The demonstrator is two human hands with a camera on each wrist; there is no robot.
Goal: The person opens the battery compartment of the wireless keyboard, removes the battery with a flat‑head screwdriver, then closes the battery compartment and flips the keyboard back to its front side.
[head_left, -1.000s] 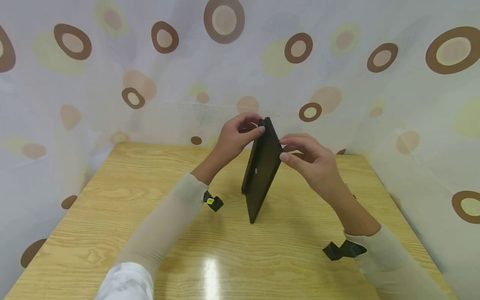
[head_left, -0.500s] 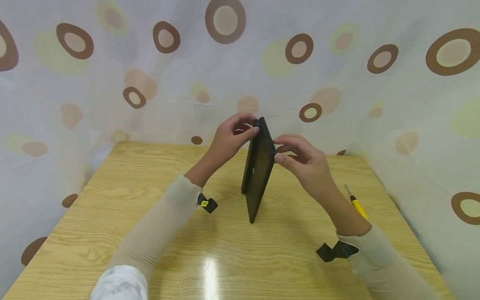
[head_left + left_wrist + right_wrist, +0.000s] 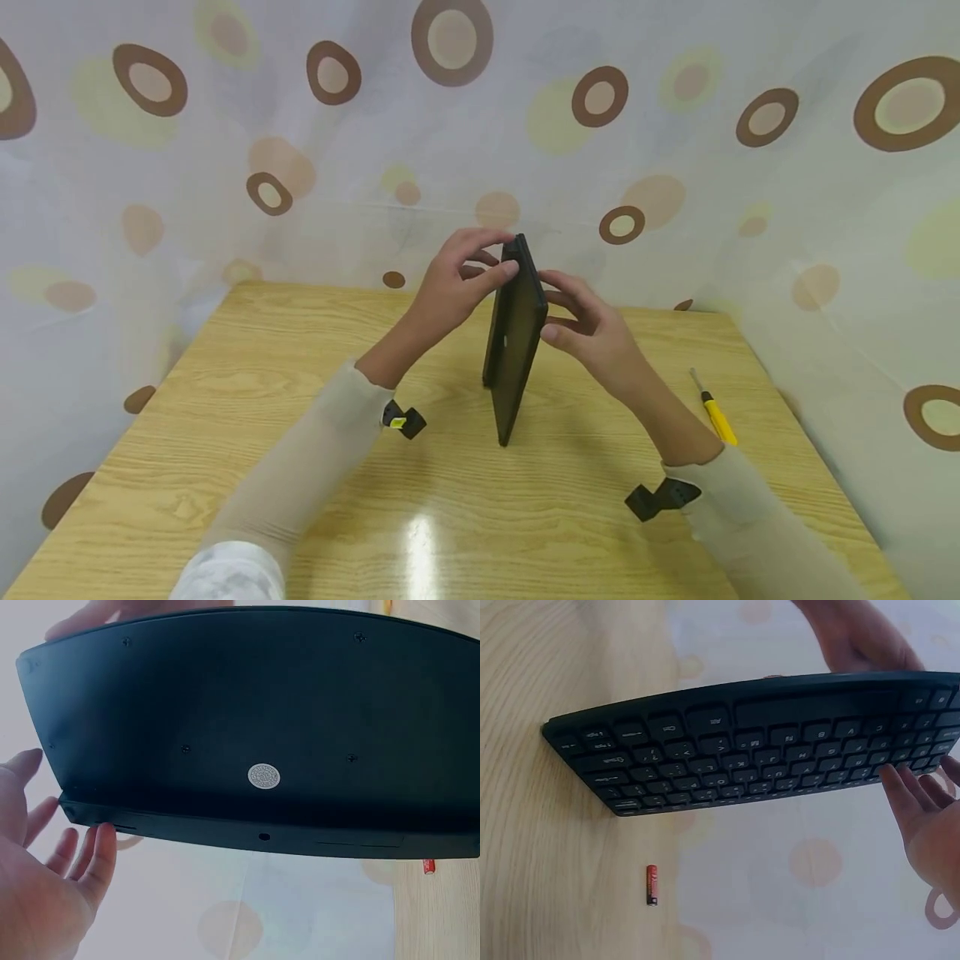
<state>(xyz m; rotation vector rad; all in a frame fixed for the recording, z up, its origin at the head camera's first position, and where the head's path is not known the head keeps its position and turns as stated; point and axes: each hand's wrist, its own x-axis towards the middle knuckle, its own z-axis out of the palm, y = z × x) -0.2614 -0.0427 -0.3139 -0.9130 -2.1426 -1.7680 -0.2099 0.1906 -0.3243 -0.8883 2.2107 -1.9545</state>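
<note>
A black keyboard (image 3: 517, 333) stands upright on one short end on the table. Its screwed underside (image 3: 225, 712), with a raised ridge and a round sticker (image 3: 263, 775), faces the left wrist camera. The key side (image 3: 780, 750) faces the right one. My left hand (image 3: 447, 279) holds the top far corner, thumb on the ridge and fingers at the end. Straight, spread fingers of my right hand (image 3: 596, 337) touch or nearly touch the top near corner; their exact contact is unclear. Part of each hand is hidden behind the keyboard in the opposite wrist view.
A screwdriver (image 3: 716, 412) with a yellow handle lies on the wooden table (image 3: 300, 350), to the right of the right forearm. One red battery (image 3: 652, 885) lies beyond the keyboard. A dotted curtain (image 3: 360, 150) hangs behind the table.
The keyboard's top has shifted slightly left while its foot stays put. Both hands went left too. The right thumb and fingertips spread further apart, and the screwdriver came into fuller view.
</note>
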